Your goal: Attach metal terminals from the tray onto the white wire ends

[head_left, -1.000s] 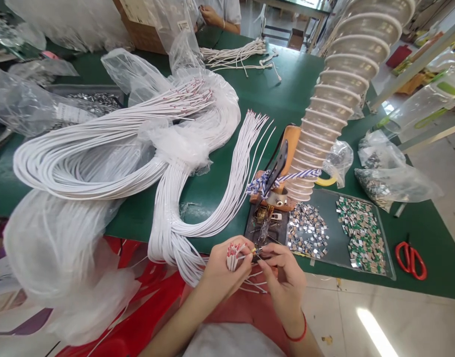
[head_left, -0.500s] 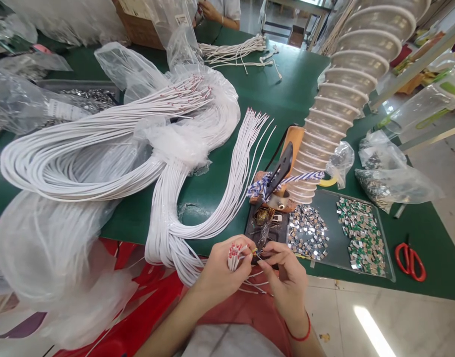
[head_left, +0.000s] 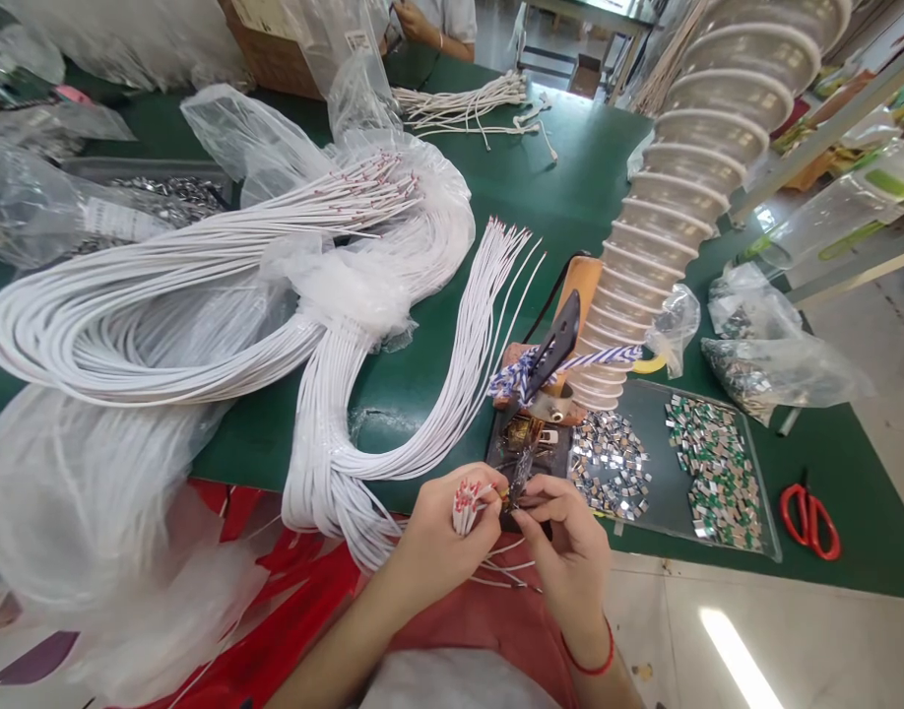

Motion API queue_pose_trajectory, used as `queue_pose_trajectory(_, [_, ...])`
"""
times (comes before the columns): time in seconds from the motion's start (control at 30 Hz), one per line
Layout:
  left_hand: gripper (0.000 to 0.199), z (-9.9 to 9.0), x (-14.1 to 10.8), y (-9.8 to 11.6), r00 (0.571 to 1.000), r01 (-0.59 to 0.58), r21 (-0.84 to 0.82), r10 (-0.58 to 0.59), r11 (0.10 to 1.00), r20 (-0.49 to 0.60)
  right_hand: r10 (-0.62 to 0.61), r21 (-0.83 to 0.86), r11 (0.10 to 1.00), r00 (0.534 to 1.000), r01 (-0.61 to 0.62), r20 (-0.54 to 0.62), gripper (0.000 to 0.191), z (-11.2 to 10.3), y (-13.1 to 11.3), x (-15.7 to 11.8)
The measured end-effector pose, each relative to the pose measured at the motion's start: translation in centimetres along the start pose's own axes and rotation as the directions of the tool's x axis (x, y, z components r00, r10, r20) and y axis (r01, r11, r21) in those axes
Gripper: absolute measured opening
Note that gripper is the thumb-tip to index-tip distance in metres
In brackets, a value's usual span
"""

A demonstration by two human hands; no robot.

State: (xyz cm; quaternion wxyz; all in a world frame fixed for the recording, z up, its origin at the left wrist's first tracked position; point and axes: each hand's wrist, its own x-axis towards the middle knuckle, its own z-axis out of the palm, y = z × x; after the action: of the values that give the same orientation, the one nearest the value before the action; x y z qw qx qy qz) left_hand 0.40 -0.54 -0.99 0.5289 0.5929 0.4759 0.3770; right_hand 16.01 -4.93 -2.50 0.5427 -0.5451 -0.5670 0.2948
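Observation:
My left hand is closed around a bundle of white cables whose red-tipped ends stick up out of the fist. Its thumb and forefinger meet beside a dark base at the table's front edge. Across from them, my right hand pinches with thumb and fingertips; what lies in that pinch is too small to make out. Just beyond both hands rises a clamped fixture with an orange upright, a black lever and blue-and-white cord wound round it. A few loose cable ends hang below the hands.
A tray of small metal connectors and green boards lies right of the fixture, with red-handled scissors farther right. A clear ribbed hose comes down behind. Large coils of white cable fill the left. A co-worker's hand shows at the back.
The whole view has shifted slightly left. My fingertips stay at the dark base, with the right fingers a little closer together. The cable bundle remains in my left hand.

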Motion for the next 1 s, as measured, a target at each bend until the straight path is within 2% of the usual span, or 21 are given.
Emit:
queue_pose_trajectory(0.27, [0.015, -0.2, 0.0, 0.5, 1.0, 0.009, -0.005, -0.009, 1.0, -0.021, 0.003, 0.006, 1.0, 1.0, -0.003, 0.007, 0.019, 0.0, 0.2, -0.1])
queue_pose_trajectory(0.47, [0.015, -0.2, -0.1, 0.0, 0.998, 0.049, 0.046, -0.051, 0.998, 0.041, -0.004, -0.014, 1.0, 0.998, 0.004, 0.057, 0.018, -0.4, 0.4, -0.1])
queue_pose_trajectory(0.63, [0.016, -0.2, -0.3, -0.2, 0.996, 0.068, 0.087, -0.073, 0.994, 0.058, -0.003, -0.012, 1.0, 1.0, 0.003, -0.008, 0.017, -1.1, 0.4, -0.3])
queue_pose_trajectory(0.87, [0.015, -0.1, -0.1, 0.2, 0.997, 0.055, 0.09, -0.059, 0.994, 0.053, 0.01, -0.041, 0.999, 0.995, -0.006, 0.097, 0.014, -1.8, 0.6, -0.9])
queue_pose_trajectory(1.0, [0.015, -0.1, -0.1, 0.5, 0.996, 0.063, 0.111, -0.069, 0.992, 0.049, 0.051, -0.047, 0.998, 0.995, -0.047, 0.09, 0.014, -1.2, 0.4, -0.8])
